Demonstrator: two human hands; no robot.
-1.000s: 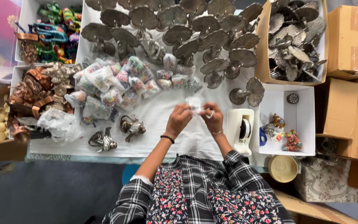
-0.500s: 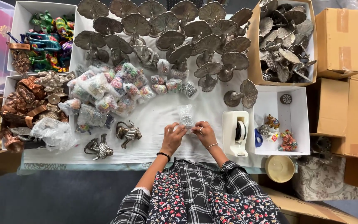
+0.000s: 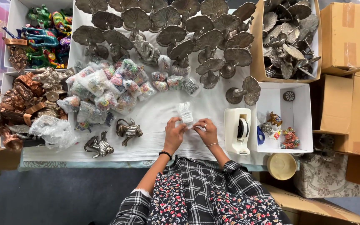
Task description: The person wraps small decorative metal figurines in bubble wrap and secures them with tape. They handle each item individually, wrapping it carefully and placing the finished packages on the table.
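Clear plastic wraps the small packet [image 3: 185,112] that both hands have hold of near the front middle of the desk [image 3: 159,112], which is covered with a white cloth. The left hand [image 3: 174,134] pinches the packet's lower left end between fingertips and thumb, its grip closed on the plastic; a dark band sits on that wrist. The right hand [image 3: 205,131] pinches the lower right end in the same way, grip closed on the packet, with a ring on one finger and a thin bangle at the wrist. The two hands are almost touching, and the packet sticks up from between them, away from the person. What is inside it is too small to tell.

Just right of the right hand stands a white tape dispenser [image 3: 237,130]. Beyond it is a white open box [image 3: 286,117] with a few small colourful trinkets. To the left of the hands two small metal animal figurines [image 3: 128,130] [image 3: 99,146] stand on the cloth, near each other. Farther back lies a heap of clear bags of coloured beads [image 3: 105,87], and behind that are rows of dull metal leaf-shaped stands [image 3: 167,25]. A cardboard box [image 3: 286,39] at the back right is full of more of the same leaf pieces. At the left edge sit copper-coloured figurines [image 3: 19,96] and a crumpled clear plastic bag [image 3: 55,131].
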